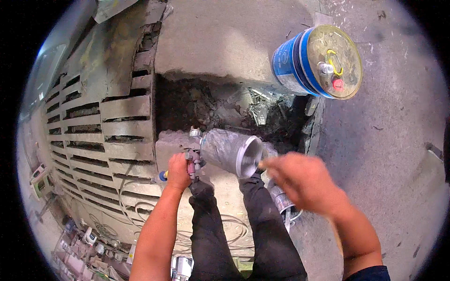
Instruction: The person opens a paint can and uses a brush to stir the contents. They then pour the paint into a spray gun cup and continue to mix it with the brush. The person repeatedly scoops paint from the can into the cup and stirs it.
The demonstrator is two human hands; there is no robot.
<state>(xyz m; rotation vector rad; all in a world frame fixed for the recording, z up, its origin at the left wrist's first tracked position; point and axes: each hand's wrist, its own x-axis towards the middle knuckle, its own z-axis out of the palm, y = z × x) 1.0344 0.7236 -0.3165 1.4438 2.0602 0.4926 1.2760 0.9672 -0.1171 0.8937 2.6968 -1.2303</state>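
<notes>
**A:** Where's the spray gun in this shot?

**B:** Just left of centre, with its big grey cup tipped over so the mouth faces right. We've got the left hand wrapped round the grip, fingers closed tight on it, probably to keep that bulky cup steady.

**A:** And the right one?

**B:** The right hand is up at the cup's mouth, fingers pinched narrow on what looks like a thin tool. Too blurry for us to say what kind. We reckon the cup's tilted like that so the mouth points straight at those fingers.

**A:** What's around them?

**B:** There's a blue and yellow fitting right beside the left hand, and a partly hidden can below the right. Above the cup we see a dark pit with crumpled silvery sheet in it. A slatted grate fills the left side. In the upper right a blue drum stands on the concrete, lid up, maybe parked there to stay clear of the elbows.
</notes>
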